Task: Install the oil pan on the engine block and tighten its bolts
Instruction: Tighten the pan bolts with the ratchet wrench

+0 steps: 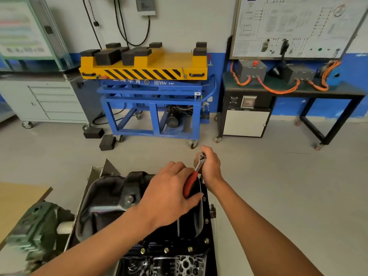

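A black oil pan (111,198) lies on top of the engine block (165,263) at the bottom centre, with several brass-coloured bolts (166,250) along its flange. My left hand (169,194) grips the red handle of a ratchet wrench (191,182) over the pan's far right side. My right hand (211,166) holds the wrench's metal head at the pan's far right corner. The socket and the bolt under it are hidden by my right hand.
A green machine part (33,232) sits at the left beside a wooden surface (18,198). Across the grey floor stand a blue and yellow lift cart (151,92), a grey drawer cabinet (53,100) and a black bench (288,92) with orange cables. Two black blocks (99,137) lie on the floor.
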The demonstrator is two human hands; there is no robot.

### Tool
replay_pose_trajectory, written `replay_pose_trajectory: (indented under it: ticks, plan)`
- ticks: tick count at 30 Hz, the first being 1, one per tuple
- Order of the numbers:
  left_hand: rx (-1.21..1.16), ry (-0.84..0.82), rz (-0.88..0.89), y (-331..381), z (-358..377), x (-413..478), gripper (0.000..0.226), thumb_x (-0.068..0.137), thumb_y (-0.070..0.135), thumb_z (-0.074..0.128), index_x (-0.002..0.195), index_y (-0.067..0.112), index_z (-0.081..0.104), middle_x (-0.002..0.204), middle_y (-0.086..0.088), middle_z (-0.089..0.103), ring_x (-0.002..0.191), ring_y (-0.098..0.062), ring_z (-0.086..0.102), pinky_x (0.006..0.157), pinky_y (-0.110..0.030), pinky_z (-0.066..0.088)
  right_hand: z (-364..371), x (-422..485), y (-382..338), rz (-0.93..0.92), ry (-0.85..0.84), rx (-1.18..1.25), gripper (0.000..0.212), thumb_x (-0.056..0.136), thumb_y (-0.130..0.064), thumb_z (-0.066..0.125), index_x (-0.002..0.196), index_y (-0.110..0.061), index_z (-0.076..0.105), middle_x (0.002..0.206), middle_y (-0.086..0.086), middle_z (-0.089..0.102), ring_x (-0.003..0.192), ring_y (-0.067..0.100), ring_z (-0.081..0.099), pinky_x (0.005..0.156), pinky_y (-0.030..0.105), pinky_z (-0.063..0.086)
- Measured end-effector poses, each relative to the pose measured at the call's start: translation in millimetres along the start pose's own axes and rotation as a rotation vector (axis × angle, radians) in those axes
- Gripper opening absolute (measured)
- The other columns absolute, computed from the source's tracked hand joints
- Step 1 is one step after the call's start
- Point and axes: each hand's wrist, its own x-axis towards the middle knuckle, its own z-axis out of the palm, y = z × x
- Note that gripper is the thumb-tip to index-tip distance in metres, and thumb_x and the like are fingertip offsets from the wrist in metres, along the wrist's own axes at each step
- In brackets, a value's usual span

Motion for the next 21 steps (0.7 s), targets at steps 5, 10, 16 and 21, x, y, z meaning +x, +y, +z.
replay_pose_trajectory:
  ticks: [5, 10, 16, 21]
  plan:
    - [-0.163, -0.155, 0.024, -19.3, -15.0, 23.9, 0.036, 0.090, 0.025, 0.068, 0.126, 0.024, 0.064, 0.096, 0.007, 0.059, 0.088, -0.012, 0.055, 0.083, -0.035, 0.049, -11.0, 0.7, -0.4, 0.080, 0.047, 0.117, 0.037, 0.079, -0.045, 0.047, 0.050, -0.023, 0.042, 0.047, -0.004, 0.036, 0.042, 0.012, 0.030, 0.042, 0.022, 0.026]
    - [-0.301, -0.263, -0.064, -64.8, -27.4, 55.6, 0.037, 0.092, 0.010, 0.070, 0.127, 0.021, 0.068, 0.105, 0.005, 0.067, 0.097, -0.011, 0.065, 0.094, -0.036, 0.051, -10.3, -3.5, -3.6, 0.019, -0.098, 0.112, 0.041, 0.083, -0.037, 0.039, 0.044, -0.028, 0.032, 0.046, -0.004, 0.021, 0.043, 0.013, 0.016, 0.045, 0.026, 0.015]
    - [-0.342, -0.319, 0.002, -84.1, -27.2, 85.9, 0.033, 0.091, 0.009, 0.071, 0.122, 0.018, 0.071, 0.117, 0.003, 0.067, 0.107, -0.010, 0.065, 0.102, -0.031, 0.049, -14.2, -5.6, -6.6, 0.040, -0.163, 0.131, 0.053, 0.103, -0.020, 0.027, 0.050, -0.020, 0.029, 0.045, -0.002, 0.021, 0.043, 0.012, 0.016, 0.047, 0.027, 0.014]
    - [-0.071, -0.296, 0.105, -86.8, -24.9, 121.1, 0.025, 0.089, 0.013, 0.074, 0.113, 0.020, 0.077, 0.111, 0.004, 0.069, 0.098, -0.014, 0.065, 0.094, -0.032, 0.051, -7.8, -6.3, -7.0, 0.037, -0.215, 0.057, 0.052, 0.097, -0.028, 0.033, 0.045, -0.026, 0.032, 0.044, -0.006, 0.024, 0.042, 0.010, 0.019, 0.044, 0.021, 0.020]
